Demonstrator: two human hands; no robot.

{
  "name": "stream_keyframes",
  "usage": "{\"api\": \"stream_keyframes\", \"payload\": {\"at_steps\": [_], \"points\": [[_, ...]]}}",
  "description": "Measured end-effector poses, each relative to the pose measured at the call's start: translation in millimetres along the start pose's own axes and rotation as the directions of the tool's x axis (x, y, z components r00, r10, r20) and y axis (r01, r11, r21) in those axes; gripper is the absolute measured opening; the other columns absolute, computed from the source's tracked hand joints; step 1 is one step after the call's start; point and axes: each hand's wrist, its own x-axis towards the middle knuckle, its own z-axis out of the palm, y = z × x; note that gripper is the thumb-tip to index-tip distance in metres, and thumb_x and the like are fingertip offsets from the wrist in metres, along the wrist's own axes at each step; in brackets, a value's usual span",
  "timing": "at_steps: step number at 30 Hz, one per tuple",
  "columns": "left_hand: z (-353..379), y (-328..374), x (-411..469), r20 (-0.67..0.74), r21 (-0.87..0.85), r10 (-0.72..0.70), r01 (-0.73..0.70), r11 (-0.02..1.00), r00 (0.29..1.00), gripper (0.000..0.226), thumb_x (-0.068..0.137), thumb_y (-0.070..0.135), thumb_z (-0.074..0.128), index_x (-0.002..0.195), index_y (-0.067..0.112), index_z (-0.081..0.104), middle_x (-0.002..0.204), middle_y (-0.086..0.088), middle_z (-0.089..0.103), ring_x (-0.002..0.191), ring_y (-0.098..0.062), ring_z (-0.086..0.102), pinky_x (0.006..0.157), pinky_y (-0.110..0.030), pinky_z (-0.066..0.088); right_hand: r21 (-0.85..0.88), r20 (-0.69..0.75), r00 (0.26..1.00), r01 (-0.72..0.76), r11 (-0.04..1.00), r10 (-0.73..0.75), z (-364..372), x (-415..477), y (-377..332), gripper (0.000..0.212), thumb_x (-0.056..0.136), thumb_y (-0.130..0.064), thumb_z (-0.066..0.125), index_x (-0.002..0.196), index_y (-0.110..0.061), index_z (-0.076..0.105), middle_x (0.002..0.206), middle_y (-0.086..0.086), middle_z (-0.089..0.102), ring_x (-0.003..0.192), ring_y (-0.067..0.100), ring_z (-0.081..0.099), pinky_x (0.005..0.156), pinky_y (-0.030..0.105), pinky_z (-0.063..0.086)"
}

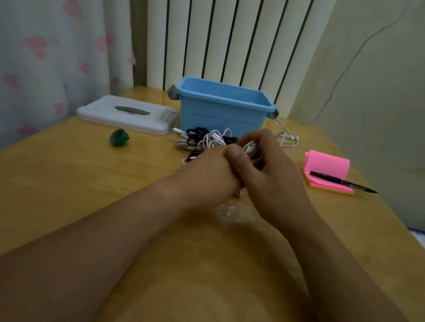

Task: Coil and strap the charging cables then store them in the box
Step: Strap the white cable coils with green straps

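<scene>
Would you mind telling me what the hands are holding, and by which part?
The left hand and the right hand together grip a white cable by its gathered loops; the left fingers' exact hold is hidden.

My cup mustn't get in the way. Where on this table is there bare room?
Bare table lies this side of the green lump and white lid, left of the left hand, and at the middle of the near edge. Crowded: the cable pile before the blue box, the right hand gripping a white cable, the pink notepad with pen.
</scene>
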Motion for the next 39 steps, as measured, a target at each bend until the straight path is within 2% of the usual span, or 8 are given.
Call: {"api": "stream_keyframes", "payload": {"at_steps": [7, 11, 14, 18, 22, 28, 33, 39], "points": [[2, 4, -9, -0.002, -0.152, -0.071, 0.070, 0.986, 0.997, 0.024, 0.109, 0.041, 0.058, 0.127, 0.027, 0.054, 0.111, 0.010, 0.068, 0.094, -0.003, 0.067, 0.075, -0.027, 0.056, 0.000, -0.197, 0.980, -0.031, 1.000, 0.030, -2, 10, 14, 0.016, 0.104, -0.035, 0.064, 0.098, -0.020, 0.066, 0.083, -0.009, 0.069, 0.075, 0.000, 0.064, 0.061, 0.010, 0.043], [-15, -3, -18, -0.039, 0.062, -0.112, 0.114, 0.992, 0.993, 0.021, 0.114, 0.038, 0.045, 0.113, 0.021, 0.056, 0.107, 0.000, 0.068, 0.093, -0.017, 0.065, 0.082, -0.046, 0.056, 0.004, -0.080, 0.990, -0.114, 0.994, 0.113, 7, 14, -1, 0.032, 0.106, -0.050, 0.054, 0.096, -0.022, 0.065, 0.081, -0.002, 0.070, 0.068, 0.012, 0.066, 0.063, 0.034, 0.054], [-50, -24, -33, -0.193, -0.021, -0.200, 0.200, 0.980, 0.960, 0.030, 0.115, 0.042, 0.039, 0.103, 0.021, 0.056, 0.097, -0.001, 0.066, 0.085, -0.018, 0.062, 0.072, -0.042, 0.051, -0.020, 0.081, 0.981, -0.173, 0.985, 0.174, 15, 28, -32, 0.032, 0.106, -0.054, 0.050, 0.115, -0.025, 0.061, 0.097, -0.003, 0.072, 0.073, 0.008, 0.070, 0.065, 0.032, 0.056], [-107, -98, -56, -0.490, -0.439, -0.530, 0.330, 0.836, 0.692, 0.031, 0.110, 0.049, 0.049, 0.113, 0.022, 0.063, 0.089, 0.003, 0.063, 0.076, -0.014, 0.057, 0.063, -0.034, 0.042, -0.194, 0.246, 0.961, -0.078, 0.978, 0.125, 46, 51, -66, 0.021, 0.106, -0.043, 0.058, 0.123, -0.031, 0.060, 0.106, -0.011, 0.066, 0.088, 0.005, 0.066, 0.070, 0.026, 0.053], [-118, -166, -68, -0.513, -0.616, -0.692, 0.344, 0.709, 0.508, 0.035, 0.104, 0.044, 0.060, 0.128, 0.020, 0.065, 0.091, -0.007, 0.064, 0.068, -0.014, 0.052, 0.062, -0.038, 0.048, -0.261, 0.402, 0.911, 0.020, 0.965, 0.090, 108, 83, -74, 0.028, 0.106, -0.038, 0.061, 0.132, -0.031, 0.062, 0.121, -0.005, 0.068, 0.101, 0.010, 0.065, 0.088, 0.032, 0.057], [-113, -185, -60, -0.516, -0.595, -0.677, 0.350, 0.724, 0.524, 0.035, 0.107, 0.041, 0.058, 0.133, 0.020, 0.066, 0.107, -0.004, 0.073, 0.079, -0.018, 0.060, 0.068, -0.032, 0.047, -0.211, 0.402, 0.876, -0.195, 0.958, 0.267, 191, 137, -73, 0.055, 0.098, -0.050, 0.069, 0.142, -0.020, 0.056, 0.128, 0.006, 0.067, 0.105, 0.023, 0.069, 0.096, 0.045, 0.060], [-115, -190, -61, -0.491, -0.557, -0.690, 0.418, 0.718, 0.531, 0.025, 0.107, 0.031, 0.057, 0.102, 0.012, 0.072, 0.087, -0.007, 0.071, 0.070, -0.018, 0.059, 0.058, -0.030, 0.041, -0.154, 0.385, 0.879, -0.239, 0.959, 0.281, 202, 143, -59, 0.018, 0.104, -0.018, 0.061, 0.115, -0.018, 0.075, 0.101, 0.007, 0.076, 0.087, 0.021, 0.072, 0.084, 0.041, 0.063], [-107, -165, -63, -0.305, -0.439, -0.565, 0.413, 0.798, 0.767, 0.023, 0.108, 0.037, 0.061, 0.112, 0.021, 0.077, 0.100, 0.009, 0.077, 0.082, -0.006, 0.064, 0.069, -0.026, 0.045, 0.033, 0.291, 0.912, -0.311, 0.950, 0.289, 168, 109, -47, 0.017, 0.106, -0.013, 0.057, 0.114, -0.011, 0.072, 0.088, 0.011, 0.076, 0.074, 0.019, 0.072, 0.070, 0.035, 0.061]]}}
